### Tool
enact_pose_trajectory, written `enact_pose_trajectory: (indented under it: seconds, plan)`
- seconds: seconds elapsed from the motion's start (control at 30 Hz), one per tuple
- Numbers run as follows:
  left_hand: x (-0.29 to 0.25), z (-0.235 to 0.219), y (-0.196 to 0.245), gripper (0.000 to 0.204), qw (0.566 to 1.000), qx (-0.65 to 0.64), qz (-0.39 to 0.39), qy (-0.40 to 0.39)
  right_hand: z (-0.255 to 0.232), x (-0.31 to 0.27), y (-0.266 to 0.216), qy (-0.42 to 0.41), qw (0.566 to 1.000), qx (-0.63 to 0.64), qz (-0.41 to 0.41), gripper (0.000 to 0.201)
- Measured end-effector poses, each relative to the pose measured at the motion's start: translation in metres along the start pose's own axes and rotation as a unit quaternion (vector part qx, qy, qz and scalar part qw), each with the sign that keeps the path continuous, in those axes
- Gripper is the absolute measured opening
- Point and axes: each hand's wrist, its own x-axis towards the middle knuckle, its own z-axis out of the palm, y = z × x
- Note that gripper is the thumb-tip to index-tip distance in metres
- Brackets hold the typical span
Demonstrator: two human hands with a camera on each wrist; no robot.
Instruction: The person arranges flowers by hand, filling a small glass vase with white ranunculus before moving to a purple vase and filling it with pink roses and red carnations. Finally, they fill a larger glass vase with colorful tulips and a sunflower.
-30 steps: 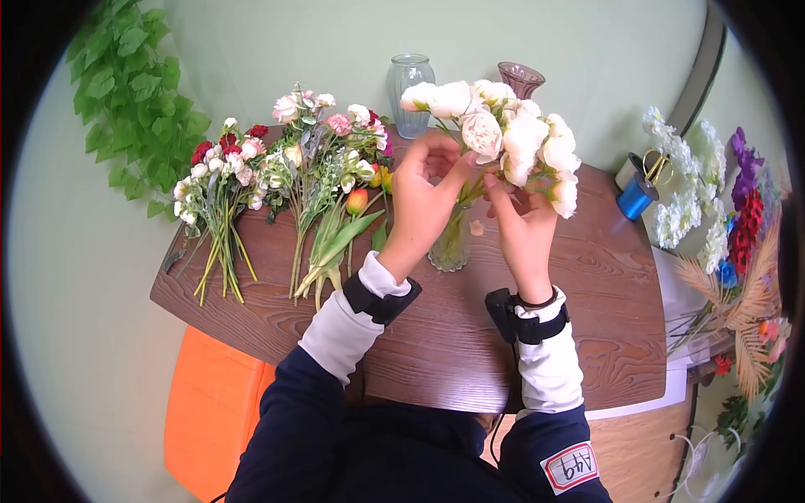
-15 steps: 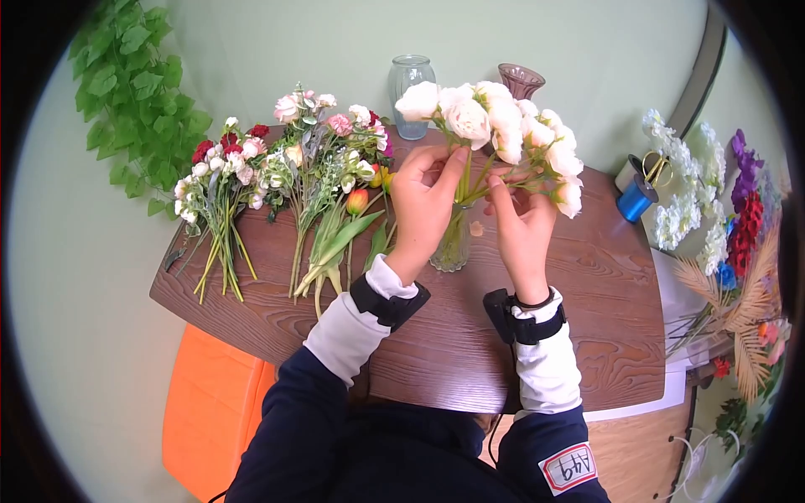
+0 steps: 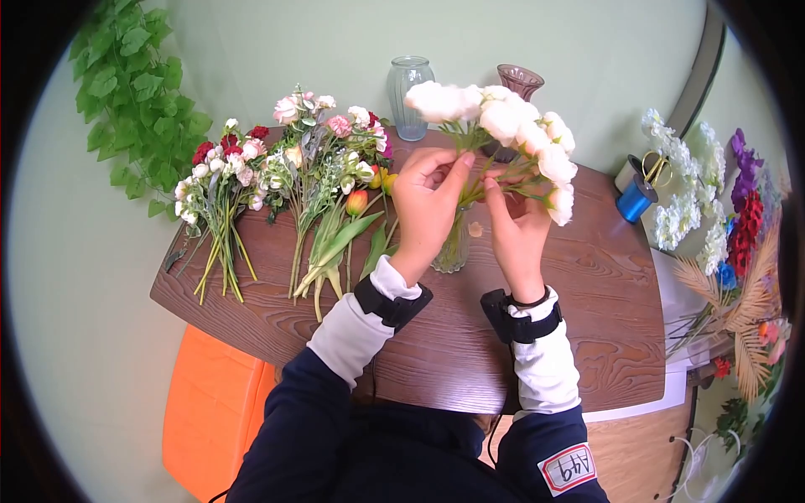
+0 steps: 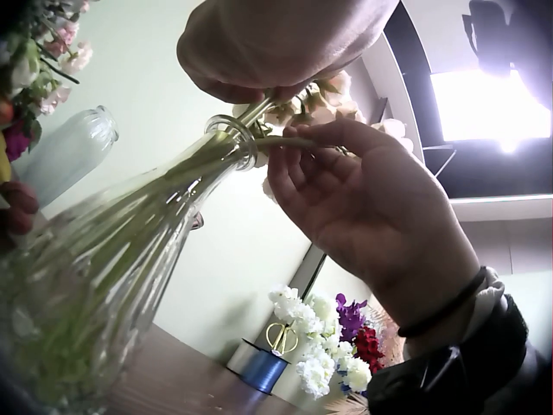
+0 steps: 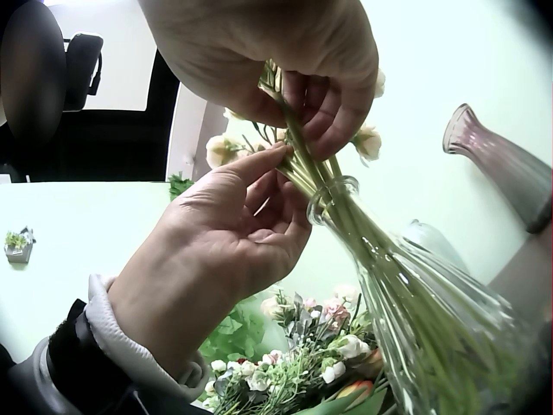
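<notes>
White, many-petalled artificial flowers (image 3: 537, 138) fan out above a clear ribbed glass vase (image 3: 453, 243), their green stems (image 5: 346, 212) running down through its narrow neck. My left hand (image 3: 426, 205) pinches stems between thumb and fingers just above the rim, on the left side. On the right side, my right hand (image 3: 520, 239) holds a stem between thumb and fingertips, close over the rim. The left wrist view shows that stem (image 4: 289, 141) leaning sideways out of the vase mouth. Blooms cover part of the right fingers in the head view.
Bunches of mixed flowers (image 3: 323, 159) and tulips (image 3: 356, 201) lie on the left of the wooden table (image 3: 587, 335). A blue-tinted vase (image 3: 411, 101) and a purple vase (image 3: 521, 80) stand behind. At right are a blue ribbon spool (image 3: 637, 197) and more flowers (image 3: 742, 243).
The white flower heads have shifted and turned, the right-hand ones settling slightly lower and leftward. My left hand has moved slightly right and down; both hands remain at the stems.
</notes>
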Motion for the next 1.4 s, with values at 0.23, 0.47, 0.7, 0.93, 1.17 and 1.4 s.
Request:
enact_pose_trajectory:
  seconds: [0.23, 0.47, 0.7, 0.93, 1.17, 1.4]
  plan:
    - [-0.003, -0.004, 0.004, 0.017, 0.996, 0.009, -0.026, -0.081, 0.0, 0.005, 0.0, -0.019, 0.997, -0.032, -0.065, 0.023]
    - [-0.002, -0.018, 0.009, 0.02, 0.994, 0.015, -0.036, -0.101, -0.01, 0.01, -0.019, -0.034, 0.999, -0.028, -0.006, 0.024]
    - [-0.006, -0.041, -0.003, 0.033, 0.983, 0.061, -0.078, -0.155, -0.03, 0.017, -0.027, -0.099, 0.985, -0.129, 0.06, 0.021]
    - [-0.017, -0.051, -0.009, 0.046, 0.951, 0.043, -0.173, -0.254, -0.009, 0.009, -0.019, -0.031, 0.997, -0.049, 0.046, 0.015]
    - [-0.024, -0.045, -0.003, 0.039, 0.957, 0.062, -0.157, -0.237, -0.01, 0.011, -0.02, -0.024, 0.99, -0.138, 0.027, 0.011]
    - [-0.028, -0.037, -0.002, 0.04, 0.952, 0.168, -0.102, -0.233, -0.022, 0.016, -0.025, -0.041, 0.977, -0.207, 0.02, 0.013]
